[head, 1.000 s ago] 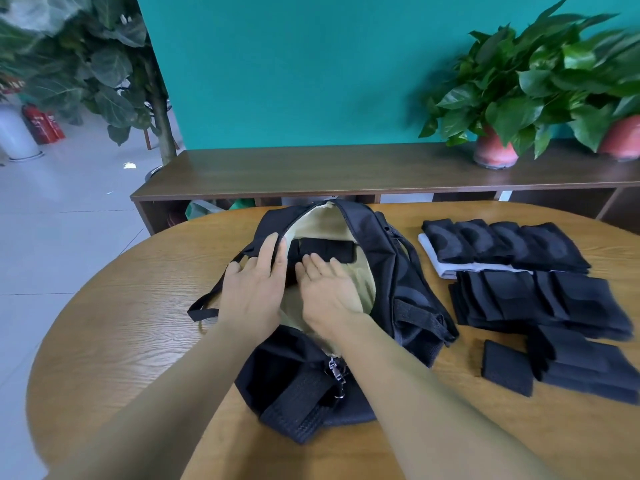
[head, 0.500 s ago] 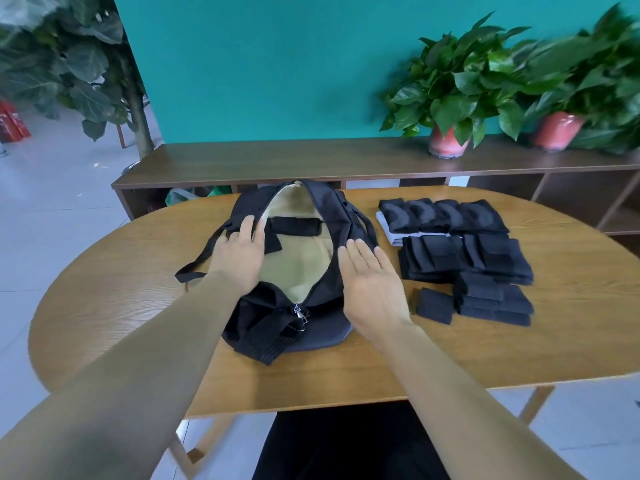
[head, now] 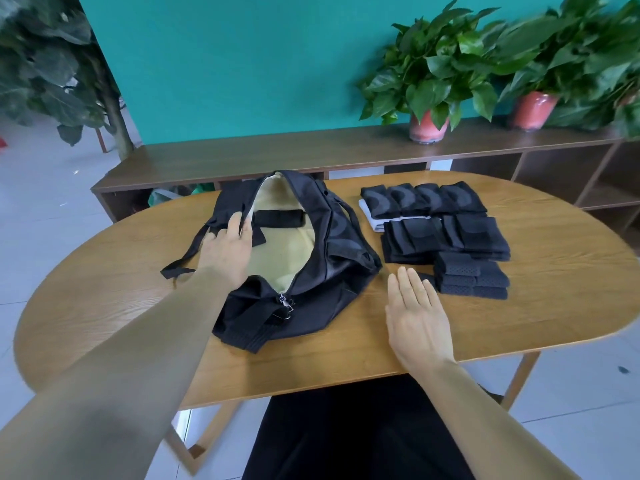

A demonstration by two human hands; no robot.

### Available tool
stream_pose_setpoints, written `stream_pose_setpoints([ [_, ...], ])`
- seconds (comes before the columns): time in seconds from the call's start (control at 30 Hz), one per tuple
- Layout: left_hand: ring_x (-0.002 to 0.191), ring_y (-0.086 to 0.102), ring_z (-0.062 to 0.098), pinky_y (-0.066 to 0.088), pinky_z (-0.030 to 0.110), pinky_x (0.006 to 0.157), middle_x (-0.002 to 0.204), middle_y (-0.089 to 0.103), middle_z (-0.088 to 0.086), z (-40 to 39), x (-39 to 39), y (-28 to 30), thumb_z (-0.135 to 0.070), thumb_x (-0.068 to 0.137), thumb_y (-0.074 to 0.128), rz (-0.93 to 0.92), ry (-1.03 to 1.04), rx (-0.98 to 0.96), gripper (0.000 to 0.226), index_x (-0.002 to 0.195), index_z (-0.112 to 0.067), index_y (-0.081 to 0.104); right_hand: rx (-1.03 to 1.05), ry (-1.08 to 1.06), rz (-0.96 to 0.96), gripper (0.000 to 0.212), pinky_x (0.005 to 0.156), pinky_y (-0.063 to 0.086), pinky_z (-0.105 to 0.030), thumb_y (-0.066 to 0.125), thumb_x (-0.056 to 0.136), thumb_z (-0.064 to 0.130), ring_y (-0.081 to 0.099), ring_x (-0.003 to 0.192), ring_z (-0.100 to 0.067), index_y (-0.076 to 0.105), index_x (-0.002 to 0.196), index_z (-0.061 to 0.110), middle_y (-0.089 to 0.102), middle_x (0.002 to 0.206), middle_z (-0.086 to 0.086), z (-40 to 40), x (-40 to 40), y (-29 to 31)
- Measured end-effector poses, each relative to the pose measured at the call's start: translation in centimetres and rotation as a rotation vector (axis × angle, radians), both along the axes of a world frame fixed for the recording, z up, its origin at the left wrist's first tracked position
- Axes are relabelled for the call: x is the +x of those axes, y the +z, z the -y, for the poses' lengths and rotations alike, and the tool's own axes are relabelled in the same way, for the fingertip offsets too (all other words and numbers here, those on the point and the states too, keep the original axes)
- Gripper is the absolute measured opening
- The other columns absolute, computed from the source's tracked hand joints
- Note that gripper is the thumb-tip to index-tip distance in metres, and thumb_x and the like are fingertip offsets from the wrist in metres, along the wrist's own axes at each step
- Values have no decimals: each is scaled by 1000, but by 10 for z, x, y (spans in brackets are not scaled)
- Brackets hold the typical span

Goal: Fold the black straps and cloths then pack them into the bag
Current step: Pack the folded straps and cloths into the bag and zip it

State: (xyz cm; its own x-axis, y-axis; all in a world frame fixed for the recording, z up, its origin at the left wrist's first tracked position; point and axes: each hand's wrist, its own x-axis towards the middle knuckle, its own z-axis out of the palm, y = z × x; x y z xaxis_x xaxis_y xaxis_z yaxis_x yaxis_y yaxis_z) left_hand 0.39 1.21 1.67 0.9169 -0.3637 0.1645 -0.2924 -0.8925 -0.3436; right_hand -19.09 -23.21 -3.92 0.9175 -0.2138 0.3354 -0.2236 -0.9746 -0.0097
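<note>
Teal wall (head: 242,64) behind. Long dark wood low shelf unit (head: 277,157) along it, open cubbies at right. Two potted green plants in red pots (head: 427,128) on the shelf. Oval wooden bench (head: 571,271) in front. Pale tiled floor (head: 41,202); large leafy plant (head: 45,64) at left.

Matt black cloth bag (head: 343,271) lined in tan fabric, metal zip pull (head: 284,301), grained wooden table (head: 519,320), perforated black straps (head: 471,278) beside the bag.

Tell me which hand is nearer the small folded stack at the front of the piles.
Right. The right hand hovers just left of the small folded stack; the left hand rests on the bag opening's far edge.
</note>
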Motion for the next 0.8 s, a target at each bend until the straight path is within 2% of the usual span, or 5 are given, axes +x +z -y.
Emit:
stream_pose_setpoints([
  [0.13, 118, 47, 24, 36, 36, 103, 156, 3, 13, -2, -2, -5, -21, 83, 70, 0, -7, 1, 104, 154, -7, -5, -37, -44, -29, 64, 107, 37, -49, 72, 80, 12, 43, 133, -40, 47, 135, -7, 42, 142, -29, 4, 12, 0],
  [0.23, 119, 47, 24, 35, 36, 102, 156, 3, 13, -5, -1, -6, -20, 83, 69, -1, -12, -7, 103, 154, -8, -5, -81, -69, -139, 60, 119, 9, -42, 37, 101, 18, 9, 148, -33, 10, 151, -2, 7, 158, -23, 5, 17, -1],
  [0.3, 120, 47, 24, 35, 36, 102, 156, 3, 13, -4, 0, -5, -21, 84, 68, 6, -16, -6, 101, 154, -7, -4, -14, -83, -187, 56, 121, 3, -38, 23, 103, 16, 3, 149, -27, 0, 152, 2, 3, 160, -17, 8, 17, -3],
  [0.67, 120, 47, 24, 35, 36, 103, 156, 2, 12, -3, 2, -5, -20, 83, 70, -13, -17, -23, 101, 154, -7, -2, 52, 19, -111, 58, 114, 27, -34, 50, 92, 0, 32, 142, -24, 33, 147, 5, 35, 152, -13, 3, 11, -4],
  [0.8, 119, 47, 23, 35, 35, 101, 156, 3, 12, -3, 3, -2, -19, 82, 70, -4, -18, -35, 102, 154, -8, -3, 27, -97, -70, 48, 106, 40, -39, 62, 89, 19, 48, 130, -30, 51, 133, 2, 53, 137, -17, 13, 10, -2],
])
